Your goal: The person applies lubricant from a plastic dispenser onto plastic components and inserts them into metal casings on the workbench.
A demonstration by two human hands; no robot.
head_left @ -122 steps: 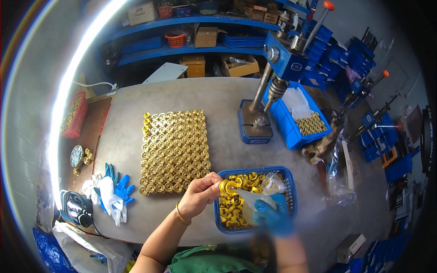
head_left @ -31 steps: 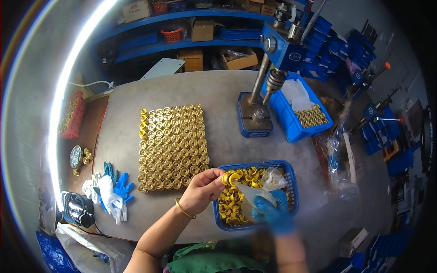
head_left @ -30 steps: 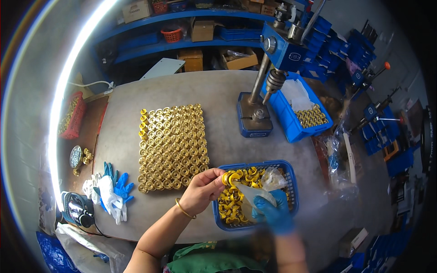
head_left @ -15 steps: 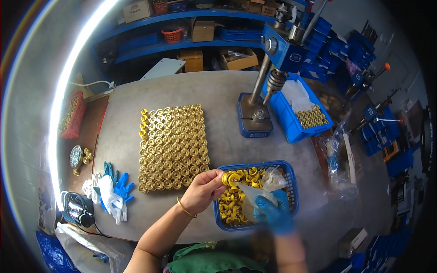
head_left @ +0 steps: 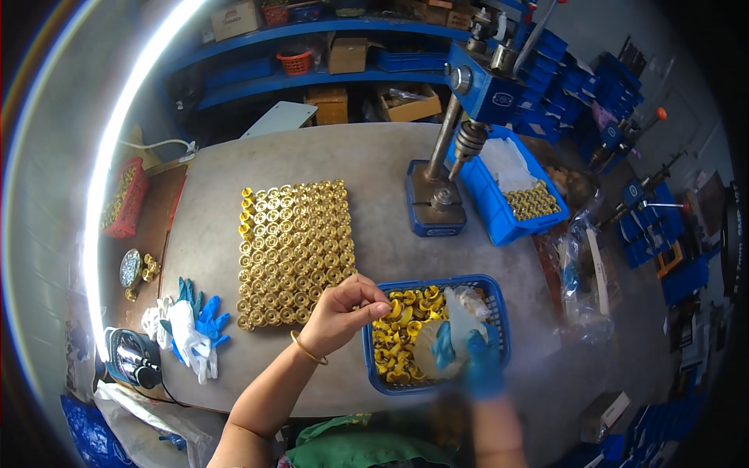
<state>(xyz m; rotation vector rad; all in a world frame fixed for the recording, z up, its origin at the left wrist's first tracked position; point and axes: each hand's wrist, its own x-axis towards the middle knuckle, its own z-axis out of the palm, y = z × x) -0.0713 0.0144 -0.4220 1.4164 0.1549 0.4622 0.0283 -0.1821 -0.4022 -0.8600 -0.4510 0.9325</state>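
My bare left hand (head_left: pixel 343 312), with a gold-coloured bangle (head_left: pixel 310 349) at the wrist, is at the left rim of a blue plastic basket (head_left: pixel 503 312). Its thumb and fingers are pinched together; whether anything is between them is unclear, as a yellow piece (head_left: pixel 395 308) shows just past the fingertips. Over the basket, my right hand (head_left: pixel 480 366) in a blue glove is blurred and closed around a translucent, cone-shaped plastic bag (head_left: pixel 462 312). Loose yellow ring-like parts (head_left: pixel 394 343) fill the basket beneath. A block of brass-coloured round parts (head_left: pixel 296 249) stands in rows to the left.
A blue hand press (head_left: pixel 437 199) stands at the back right beside a blue bin (head_left: pixel 507 226) holding brass parts and white sheeting. Gloves (head_left: pixel 195 331) lie at the left, near a lit lamp's dark base (head_left: pixel 133 359). Clear plastic wrap (head_left: pixel 577 273) covers part of the right side.
The yellow ring-like part at my left fingertips no longer clearly shows in the pinch. My right hand and the bag have moved back from the left hand, and the bag's narrow end has swung upward.
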